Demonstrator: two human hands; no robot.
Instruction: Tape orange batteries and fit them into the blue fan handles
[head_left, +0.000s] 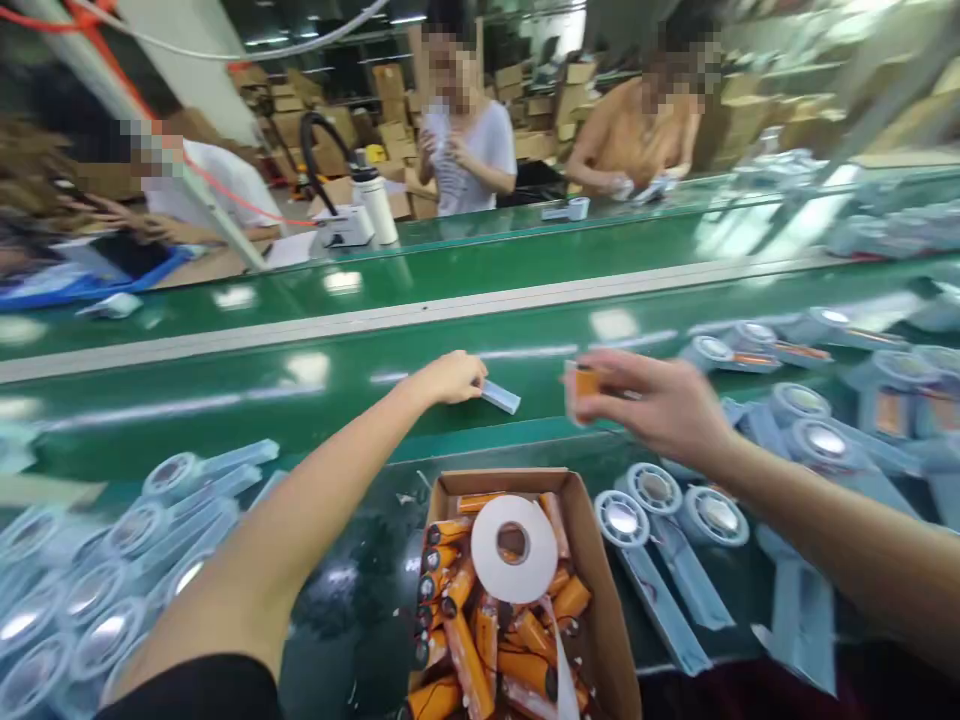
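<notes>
Over the green conveyor, my left hand [454, 378] is closed on a light blue plastic housing [501, 397]; its handle end pokes out past the fingers and the rest is hidden. My right hand [660, 400], blurred, pinches an orange battery [586, 380] with a pale strip at its front edge. Below and between my hands stands a cardboard box [611, 600] of orange wired batteries [469, 665]. On top of them lies a white roll of tape [487, 560], its loose end hanging down.
Light blue round-headed housings [97, 590] lie at the left, and more housings [652, 560] spread to the right, some with orange batteries inside. Across the green belt [360, 400], several people work. A white bottle [375, 205] stands on the far side. A slanted metal post [210, 200] rises at the left.
</notes>
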